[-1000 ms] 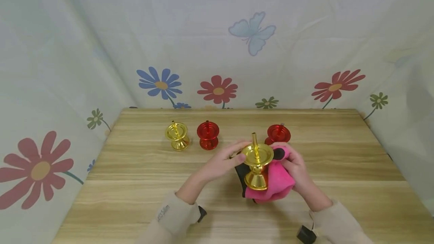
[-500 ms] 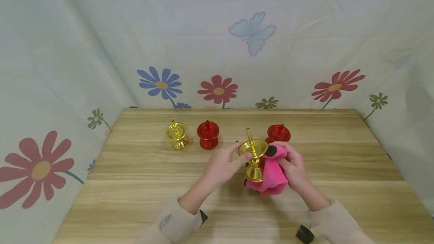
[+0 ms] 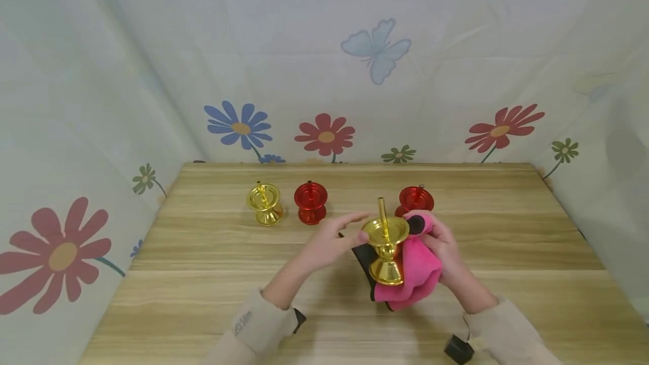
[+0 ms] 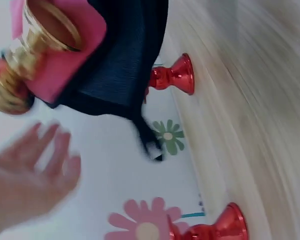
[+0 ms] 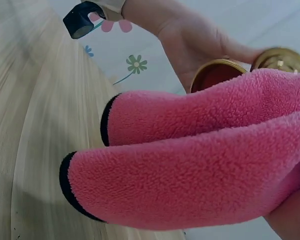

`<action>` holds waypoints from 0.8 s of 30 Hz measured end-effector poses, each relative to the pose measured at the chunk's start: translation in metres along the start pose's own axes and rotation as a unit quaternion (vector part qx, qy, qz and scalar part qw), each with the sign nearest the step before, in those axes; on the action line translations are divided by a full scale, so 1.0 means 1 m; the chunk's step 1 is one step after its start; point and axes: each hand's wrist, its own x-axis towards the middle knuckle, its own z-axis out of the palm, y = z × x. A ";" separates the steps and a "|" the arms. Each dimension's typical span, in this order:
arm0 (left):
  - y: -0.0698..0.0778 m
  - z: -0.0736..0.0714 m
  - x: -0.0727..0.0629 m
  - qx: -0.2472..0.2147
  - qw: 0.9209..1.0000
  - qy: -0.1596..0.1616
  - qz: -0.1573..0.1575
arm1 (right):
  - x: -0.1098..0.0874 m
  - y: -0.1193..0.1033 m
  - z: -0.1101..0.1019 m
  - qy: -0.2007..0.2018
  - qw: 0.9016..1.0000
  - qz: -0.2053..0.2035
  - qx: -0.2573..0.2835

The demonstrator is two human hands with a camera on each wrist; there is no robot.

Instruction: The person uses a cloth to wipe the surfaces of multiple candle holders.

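Note:
Above the table, a gold candle holder [image 3: 386, 266] with a wide dish and a thin central tube stands upright against a pink cloth [image 3: 418, 275]. My right hand [image 3: 447, 246] pinches the fluffy, dark-edged cloth at the dish's right rim and bears the holder through it. On the other side, my left hand [image 3: 324, 244] has its thumb tip at the dish rim. The left wrist view shows the left hand's fingers [image 4: 55, 155] spread and blurred, apart from the holder's foot. In the right wrist view, cloth folds [image 5: 180, 185] hide most of the holder.
Along the back of the wooden table [image 3: 213, 292] stand another gold candle holder [image 3: 269, 216] and a red one [image 3: 311, 216] at left. A second red holder [image 3: 417, 200] stands behind my right hand, partly hidden. A flower-printed curtain [image 3: 324, 72] hangs behind.
Half a second ago my left hand held the dish rim; now its fingers have spread away. The gold candle holder and cloth have shifted slightly right and toward me.

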 end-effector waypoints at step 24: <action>0.005 0.016 0.003 0.005 0.998 0.003 -0.060 | 0.000 0.008 0.000 0.021 0.997 -0.004 -0.071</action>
